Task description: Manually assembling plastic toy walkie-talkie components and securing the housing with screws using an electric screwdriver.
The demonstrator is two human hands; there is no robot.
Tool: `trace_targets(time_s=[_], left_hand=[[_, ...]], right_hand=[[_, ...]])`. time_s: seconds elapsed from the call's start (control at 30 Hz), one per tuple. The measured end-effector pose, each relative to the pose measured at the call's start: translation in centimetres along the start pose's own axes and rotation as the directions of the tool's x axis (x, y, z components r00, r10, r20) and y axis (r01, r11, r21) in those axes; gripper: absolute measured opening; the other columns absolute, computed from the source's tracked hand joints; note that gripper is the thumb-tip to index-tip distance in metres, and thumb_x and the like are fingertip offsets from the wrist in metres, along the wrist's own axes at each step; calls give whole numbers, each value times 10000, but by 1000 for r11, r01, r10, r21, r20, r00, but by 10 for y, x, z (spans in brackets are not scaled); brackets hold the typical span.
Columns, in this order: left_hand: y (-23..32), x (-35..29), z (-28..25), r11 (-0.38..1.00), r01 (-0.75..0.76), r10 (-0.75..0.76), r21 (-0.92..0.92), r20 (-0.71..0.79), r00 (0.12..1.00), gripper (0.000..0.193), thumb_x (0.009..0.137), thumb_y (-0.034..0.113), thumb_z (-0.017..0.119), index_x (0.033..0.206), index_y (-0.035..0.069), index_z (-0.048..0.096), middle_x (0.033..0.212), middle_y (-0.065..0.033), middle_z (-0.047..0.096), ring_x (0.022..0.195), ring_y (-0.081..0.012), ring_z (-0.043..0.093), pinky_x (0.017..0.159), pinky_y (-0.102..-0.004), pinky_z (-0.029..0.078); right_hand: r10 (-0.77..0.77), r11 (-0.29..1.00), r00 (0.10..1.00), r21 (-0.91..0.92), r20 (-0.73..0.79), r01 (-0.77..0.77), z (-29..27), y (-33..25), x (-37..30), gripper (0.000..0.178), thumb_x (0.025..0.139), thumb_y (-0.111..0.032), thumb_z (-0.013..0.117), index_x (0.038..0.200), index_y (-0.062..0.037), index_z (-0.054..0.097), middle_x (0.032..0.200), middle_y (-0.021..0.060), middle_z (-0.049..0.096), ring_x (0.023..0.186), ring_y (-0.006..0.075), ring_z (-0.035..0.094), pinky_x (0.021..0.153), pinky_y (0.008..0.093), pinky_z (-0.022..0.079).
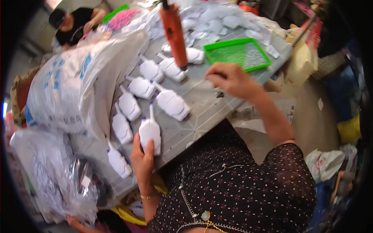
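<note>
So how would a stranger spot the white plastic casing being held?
At the grey table, find the white sack with blue markings. To its right lie white plastic casings with thin stalks. The held casing, near the table's closest edge, is the only one in the person's left grip.

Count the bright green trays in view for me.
2: the near tray, just beyond the right hand; the far tray, only partly visible, at upper left beside pink pieces. Others may be hidden.
</note>
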State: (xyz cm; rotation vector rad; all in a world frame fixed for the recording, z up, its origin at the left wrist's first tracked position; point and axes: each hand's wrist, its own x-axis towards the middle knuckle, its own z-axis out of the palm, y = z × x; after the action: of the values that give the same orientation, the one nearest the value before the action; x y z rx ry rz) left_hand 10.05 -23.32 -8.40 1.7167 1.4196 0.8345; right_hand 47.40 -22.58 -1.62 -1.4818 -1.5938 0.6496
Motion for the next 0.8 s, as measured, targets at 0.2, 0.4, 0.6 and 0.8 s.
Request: trace_targets(time_s=[0.2,0.4,0.6,0.8], left_hand=[[-14,14,7,909,19,50,416,-155,987,583,986,488,586,1359,39,582,996,-249,701,830,-393,683,733,-440,523],[-27,-5,5,971,-9,78,238,-284,956,577,1017,384,578,1448,10,492,682,-97,556,614,-175,553,579,-336,442],[-30,1,4,999,-40,35,-7,-345,938,563,984,262,642,1437,-27,474,713,-44,544,597,-122,496,554,-289,426],[-41,-8,-6,999,35,-37,-11,-347,937,532,950,96,670,1424,-50,474,768,23,534,617,-33,445,559,-201,377]], right_hand=[[-251,944,774,324,581,63,59,-70,51,155,944,-124,620,1018,-16,703,835,85,711,760,161,684,702,299,536],[-349,913,921,-159,173,376,245,-33,231,328,877,-154,531,1137,-57,705,1039,198,718,1019,387,667,910,445,518],[-682,675,727,-317,79,667,441,-8,384,352,922,-334,600,1198,-142,702,1292,126,668,1148,338,635,1007,439,492],[-897,351,194,-375,-396,858,542,-61,354,407,907,-291,632,1238,-54,621,1235,88,692,954,346,694,798,477,519]])
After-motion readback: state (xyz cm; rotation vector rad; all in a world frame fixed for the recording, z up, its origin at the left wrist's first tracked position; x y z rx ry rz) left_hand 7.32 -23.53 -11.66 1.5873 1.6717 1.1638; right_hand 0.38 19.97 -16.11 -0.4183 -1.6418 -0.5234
